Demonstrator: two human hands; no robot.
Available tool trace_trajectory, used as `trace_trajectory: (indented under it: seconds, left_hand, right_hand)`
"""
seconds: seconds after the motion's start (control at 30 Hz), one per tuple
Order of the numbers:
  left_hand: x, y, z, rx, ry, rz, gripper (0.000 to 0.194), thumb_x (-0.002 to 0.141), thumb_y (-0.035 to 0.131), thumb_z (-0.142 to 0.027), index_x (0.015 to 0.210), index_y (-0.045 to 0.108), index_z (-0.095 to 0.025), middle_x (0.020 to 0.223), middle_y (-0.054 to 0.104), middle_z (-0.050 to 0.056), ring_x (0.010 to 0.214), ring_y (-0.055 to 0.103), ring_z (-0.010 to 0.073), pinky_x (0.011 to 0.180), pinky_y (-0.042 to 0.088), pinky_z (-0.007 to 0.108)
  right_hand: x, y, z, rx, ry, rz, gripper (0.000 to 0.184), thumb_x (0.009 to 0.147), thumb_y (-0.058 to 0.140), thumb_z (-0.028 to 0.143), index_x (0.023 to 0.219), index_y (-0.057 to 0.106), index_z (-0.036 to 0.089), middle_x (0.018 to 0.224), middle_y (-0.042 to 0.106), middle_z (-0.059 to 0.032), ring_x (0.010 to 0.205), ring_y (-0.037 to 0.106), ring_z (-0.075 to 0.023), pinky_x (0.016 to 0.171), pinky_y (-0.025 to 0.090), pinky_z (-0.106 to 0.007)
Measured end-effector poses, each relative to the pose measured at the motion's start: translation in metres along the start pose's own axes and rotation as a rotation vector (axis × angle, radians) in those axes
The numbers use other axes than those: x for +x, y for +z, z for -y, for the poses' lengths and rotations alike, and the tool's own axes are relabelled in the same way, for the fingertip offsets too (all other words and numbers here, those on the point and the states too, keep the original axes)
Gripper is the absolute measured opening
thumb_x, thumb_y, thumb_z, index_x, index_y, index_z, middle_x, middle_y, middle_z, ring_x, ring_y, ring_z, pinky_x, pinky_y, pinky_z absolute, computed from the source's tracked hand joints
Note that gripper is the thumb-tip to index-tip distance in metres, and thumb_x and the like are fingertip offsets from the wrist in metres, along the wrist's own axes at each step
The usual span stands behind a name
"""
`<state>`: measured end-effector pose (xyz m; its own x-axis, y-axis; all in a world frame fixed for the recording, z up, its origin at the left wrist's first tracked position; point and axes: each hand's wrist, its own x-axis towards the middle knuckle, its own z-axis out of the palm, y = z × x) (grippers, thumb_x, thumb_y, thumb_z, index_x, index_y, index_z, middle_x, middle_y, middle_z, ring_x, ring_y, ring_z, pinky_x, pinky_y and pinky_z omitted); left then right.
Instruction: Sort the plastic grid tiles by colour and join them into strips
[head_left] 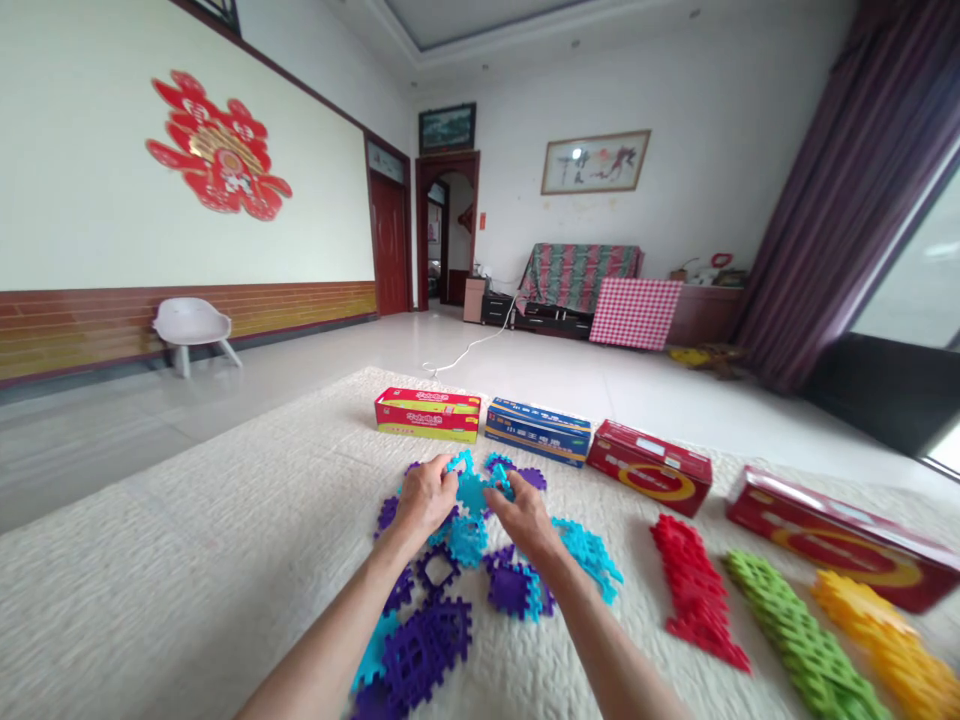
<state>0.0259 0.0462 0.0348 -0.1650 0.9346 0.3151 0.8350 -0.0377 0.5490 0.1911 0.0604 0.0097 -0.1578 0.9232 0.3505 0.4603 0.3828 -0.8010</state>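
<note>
My left hand (429,497) is closed, its fingers pinching a light blue toothed plastic building piece (460,462). My right hand (525,512) is also closed, gripping another light blue building piece (501,478). Between the two hands a flat light blue piece (472,493) shows; whether it is joined to the held ones I cannot tell. Below and around them lie loose purple pieces (426,650) and light blue pieces (589,556) in a mixed heap on the cream cover. My wrists hide some of these.
Behind the heap stand a red-and-yellow box (427,415), a blue box (538,432) and dark red boxes (649,466). Rows of red pieces (694,590), green pieces (799,625) and yellow pieces (889,640) lie to the right. A white chair (193,325) stands far left.
</note>
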Motion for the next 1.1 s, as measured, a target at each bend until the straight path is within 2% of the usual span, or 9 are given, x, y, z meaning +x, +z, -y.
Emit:
trace_trajectory:
  seconds: [0.13,0.3,0.4,0.5,0.6,0.67,0.8,0.9,1.1]
  left_hand:
    - [-0.029,0.031,-0.04,-0.176,0.043,0.044,0.036,0.084,0.05,-0.017,0.117,0.065,-0.016,0.084,0.074,0.007,0.08,0.067,0.0185,0.075,0.046,0.026]
    - [-0.06,0.08,-0.092,-0.317,0.095,0.151,0.036,0.081,0.05,-0.015,0.113,0.067,-0.017,0.081,0.074,0.006,0.075,0.067,0.0188,0.074,0.049,0.027]
    - [-0.07,0.096,-0.113,-0.228,0.15,0.211,0.032,0.083,0.048,-0.017,0.108,0.068,-0.018,0.082,0.073,0.008,0.08,0.067,0.0209,0.076,0.048,0.029]
    - [-0.072,0.097,-0.119,-0.088,0.245,0.213,0.029,0.088,0.045,-0.022,0.107,0.067,-0.019,0.089,0.072,0.009,0.089,0.066,0.022,0.08,0.047,0.029]
    - [-0.063,0.084,-0.107,0.005,0.33,0.15,0.029,0.09,0.041,-0.021,0.105,0.066,-0.019,0.1,0.07,0.009,0.098,0.063,0.0202,0.086,0.045,0.028]
    - [-0.05,0.072,-0.09,0.097,0.333,0.122,0.029,0.091,0.039,-0.018,0.101,0.066,-0.019,0.101,0.069,0.008,0.1,0.062,0.0187,0.088,0.045,0.027]
    - [-0.019,0.052,-0.046,0.292,0.228,0.159,0.031,0.088,0.039,-0.011,0.096,0.068,-0.016,0.098,0.067,0.01,0.097,0.062,0.0196,0.087,0.045,0.029]
    - [-0.001,0.05,-0.016,0.339,0.2,0.195,0.032,0.084,0.04,-0.006,0.097,0.069,-0.014,0.101,0.066,0.012,0.101,0.06,0.0206,0.091,0.044,0.031]
    - [0.016,0.06,0.007,0.398,0.2,0.266,0.032,0.083,0.043,-0.008,0.099,0.07,-0.016,0.108,0.063,0.014,0.105,0.057,0.0246,0.092,0.045,0.036]
  right_hand:
    - [-0.038,-0.035,-0.016,-0.029,0.091,-0.101,0.028,0.079,0.045,0.043,0.078,0.056,0.018,0.064,0.058,0.0005,0.056,0.053,-0.0142,0.055,0.041,-0.025]
    - [-0.068,-0.096,-0.043,-0.138,0.224,-0.196,0.029,0.073,0.049,0.04,0.087,0.061,0.018,0.062,0.061,-0.0019,0.056,0.058,-0.0198,0.053,0.042,-0.028]
    - [-0.074,-0.121,-0.056,-0.344,0.266,-0.198,0.03,0.074,0.048,0.035,0.092,0.063,0.017,0.071,0.067,-0.006,0.066,0.065,-0.0238,0.06,0.046,-0.03]
    - [-0.077,-0.126,-0.066,-0.498,0.184,-0.218,0.037,0.073,0.049,0.028,0.104,0.063,0.012,0.093,0.069,-0.0134,0.085,0.067,-0.0271,0.072,0.05,-0.034]
    - [-0.077,-0.12,-0.072,-0.569,0.052,-0.315,0.046,0.075,0.049,0.024,0.118,0.057,0.009,0.113,0.064,-0.0183,0.103,0.063,-0.0286,0.084,0.05,-0.038]
    - [-0.076,-0.115,-0.071,-0.569,-0.035,-0.318,0.044,0.077,0.047,0.022,0.118,0.057,0.011,0.116,0.062,-0.0169,0.107,0.061,-0.0279,0.088,0.049,-0.039]
    - [-0.066,-0.101,-0.057,-0.553,-0.122,-0.145,0.032,0.08,0.046,0.016,0.106,0.063,0.016,0.111,0.066,-0.0116,0.105,0.061,-0.0253,0.091,0.046,-0.038]
    - [-0.05,-0.085,-0.044,-0.573,-0.113,-0.028,0.03,0.079,0.048,0.011,0.102,0.066,0.017,0.109,0.068,-0.0096,0.106,0.06,-0.0244,0.093,0.042,-0.037]
    - [0.004,-0.039,-0.038,-0.636,-0.124,0.109,0.031,0.08,0.05,0.01,0.102,0.067,0.022,0.112,0.068,-0.0048,0.111,0.057,-0.0208,0.094,0.037,-0.033]
